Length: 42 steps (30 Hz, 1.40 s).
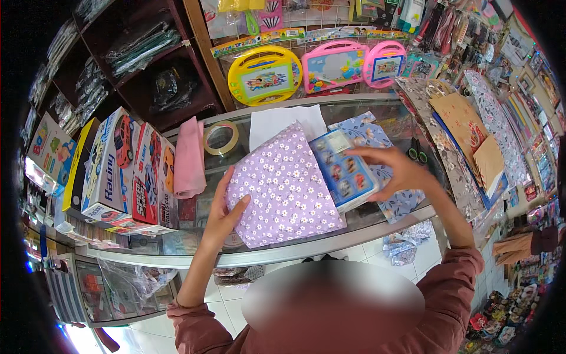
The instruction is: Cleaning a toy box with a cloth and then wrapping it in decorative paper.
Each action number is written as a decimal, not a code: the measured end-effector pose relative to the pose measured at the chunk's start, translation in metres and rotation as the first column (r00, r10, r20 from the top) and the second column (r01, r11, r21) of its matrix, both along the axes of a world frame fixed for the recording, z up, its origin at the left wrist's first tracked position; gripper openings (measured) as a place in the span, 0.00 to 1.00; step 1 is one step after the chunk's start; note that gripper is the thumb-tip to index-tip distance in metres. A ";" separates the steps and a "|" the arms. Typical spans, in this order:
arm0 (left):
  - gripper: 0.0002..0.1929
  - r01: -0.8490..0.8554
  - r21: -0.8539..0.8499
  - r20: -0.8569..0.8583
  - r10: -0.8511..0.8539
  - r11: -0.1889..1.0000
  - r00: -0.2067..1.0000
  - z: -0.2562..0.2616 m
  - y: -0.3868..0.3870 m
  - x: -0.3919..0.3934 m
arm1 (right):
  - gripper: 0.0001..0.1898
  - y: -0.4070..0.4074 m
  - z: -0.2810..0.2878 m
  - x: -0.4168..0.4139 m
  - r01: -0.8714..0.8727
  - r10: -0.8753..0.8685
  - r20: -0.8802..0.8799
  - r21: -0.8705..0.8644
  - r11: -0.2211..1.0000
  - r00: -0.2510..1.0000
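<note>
My left hand point(227, 210) grips the left side of a lilac wrapping-paper piece point(283, 190) printed with white daisies, its thumb on top. Whether the paper is folded around something underneath cannot be seen. In my right hand point(391, 170) is a blue box point(347, 170) with small pictures on its face, held by the right edge between thumb and fingers. The box's left side lies against the lilac paper and is partly hidden by it. Behind and right of the box rests blue floral paper point(400, 194). White paper point(283, 115) lies beyond the lilac sheet.
A tape roll point(221, 138) and folded pink cloth point(189, 157) lie on the glass counter point(247, 254). Toy car boxes point(132, 177) stand at left. Scissors point(415, 150), a brown paper bag point(464, 119) and floral sheets point(426, 128) are at right. Drawing boards point(265, 82) hang behind.
</note>
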<state>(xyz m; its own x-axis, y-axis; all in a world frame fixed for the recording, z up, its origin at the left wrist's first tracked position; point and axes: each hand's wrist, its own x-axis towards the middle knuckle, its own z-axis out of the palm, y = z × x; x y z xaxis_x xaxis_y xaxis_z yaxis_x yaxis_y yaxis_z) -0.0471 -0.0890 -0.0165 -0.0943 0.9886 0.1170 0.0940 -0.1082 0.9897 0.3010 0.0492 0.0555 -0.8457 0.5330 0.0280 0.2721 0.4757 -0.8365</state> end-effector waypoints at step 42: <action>0.21 0.103 0.384 -0.879 0.329 0.917 0.344 0.040 -0.050 0.017 | 0.41 -0.059 -0.051 -0.052 0.326 -0.301 -0.127 0.420 0.847 0.945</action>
